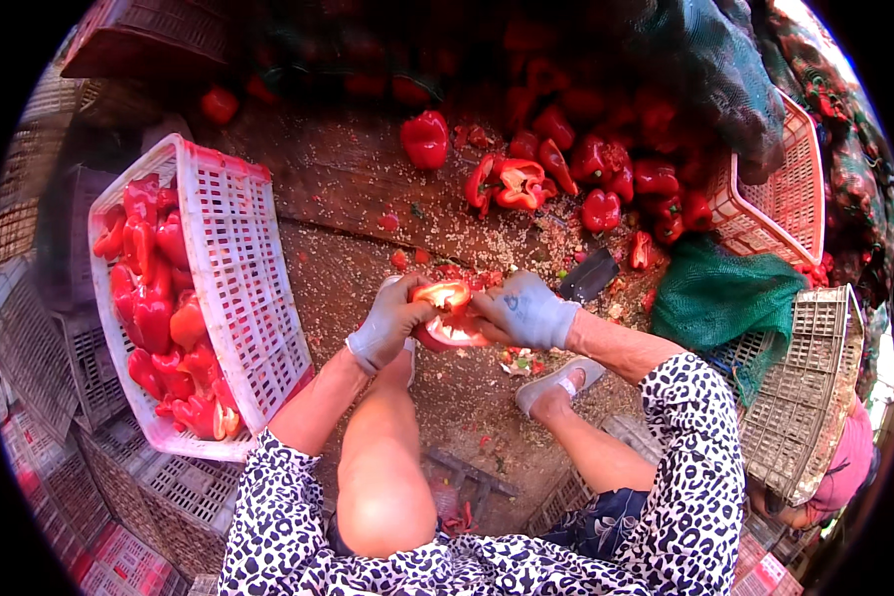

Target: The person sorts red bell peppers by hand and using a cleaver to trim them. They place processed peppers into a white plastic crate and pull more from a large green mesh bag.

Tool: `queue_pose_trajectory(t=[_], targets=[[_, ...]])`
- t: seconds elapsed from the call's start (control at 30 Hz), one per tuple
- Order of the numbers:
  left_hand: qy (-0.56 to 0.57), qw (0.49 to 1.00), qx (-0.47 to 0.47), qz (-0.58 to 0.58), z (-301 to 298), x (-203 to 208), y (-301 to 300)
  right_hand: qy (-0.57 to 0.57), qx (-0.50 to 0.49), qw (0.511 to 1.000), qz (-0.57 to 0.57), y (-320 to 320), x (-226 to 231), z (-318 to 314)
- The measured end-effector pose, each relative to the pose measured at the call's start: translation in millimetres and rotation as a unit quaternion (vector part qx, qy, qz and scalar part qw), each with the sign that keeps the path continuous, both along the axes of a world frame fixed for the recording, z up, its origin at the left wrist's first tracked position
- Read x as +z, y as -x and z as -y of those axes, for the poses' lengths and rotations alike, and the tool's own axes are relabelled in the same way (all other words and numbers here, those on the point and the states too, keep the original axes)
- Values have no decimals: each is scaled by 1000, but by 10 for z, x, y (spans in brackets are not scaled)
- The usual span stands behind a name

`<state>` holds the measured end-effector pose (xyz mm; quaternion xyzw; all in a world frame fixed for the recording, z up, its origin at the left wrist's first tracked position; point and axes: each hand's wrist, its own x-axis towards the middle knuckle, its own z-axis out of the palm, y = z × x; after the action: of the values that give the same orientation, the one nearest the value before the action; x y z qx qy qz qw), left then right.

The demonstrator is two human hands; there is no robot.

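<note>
The opened red pepper [457, 337] sits between the person's two gloved hands, at the middle of the view, above the seed-strewn floor [368, 248] and forward of the knees; its cut side is turned up, showing pale flesh inside a glossy red rim. The left hand [392, 323] is clamped on its left side, thumb and fingers closed about the edge; the right hand [524, 310] grips its right side, the fingers bent against the flesh and partly hidden; the hands are thus near each other, with the pepper bridging the gap; both wear thin greyish gloves.

Just beyond the right hand a dark flat blade [589, 275] lies among scattered seeds and scraps; farther forward rest an opened pepper [520, 186], a whole red pepper [425, 139] and, to the right, a shadowed heap of peppers [656, 184]; a green net [725, 298] lies right of the blade, partly over a grey crate [805, 387].

On the left a white and pink crate [253, 288] stands tilted, holding many red pepper pieces [154, 308]; at the far lower right, another person in a pink top [849, 447] is partly visible.
</note>
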<state>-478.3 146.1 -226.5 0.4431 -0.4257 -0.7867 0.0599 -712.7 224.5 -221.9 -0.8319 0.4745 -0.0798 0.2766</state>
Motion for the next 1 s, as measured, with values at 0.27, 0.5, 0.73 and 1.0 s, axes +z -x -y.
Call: queue_pose_trajectory(t=[0.27, 0.5, 0.73, 1.0], targets=[[200, 976, 61, 58, 577, 1050, -739, -48, -30, 996, -69, 522, 775, -485], [781, 496, 189, 331, 1489, 1687, -2159, 8, -557, 813, -168, 1092, 1241, -2486], [538, 503, -146, 661, 1657, 401, -2396, -308, -672, 493, -460, 803, 1139, -5064], [590, 564, -127, 564, 1341, 870, -2257, -7, -516, 786, -340, 1318, 1102, -2604]])
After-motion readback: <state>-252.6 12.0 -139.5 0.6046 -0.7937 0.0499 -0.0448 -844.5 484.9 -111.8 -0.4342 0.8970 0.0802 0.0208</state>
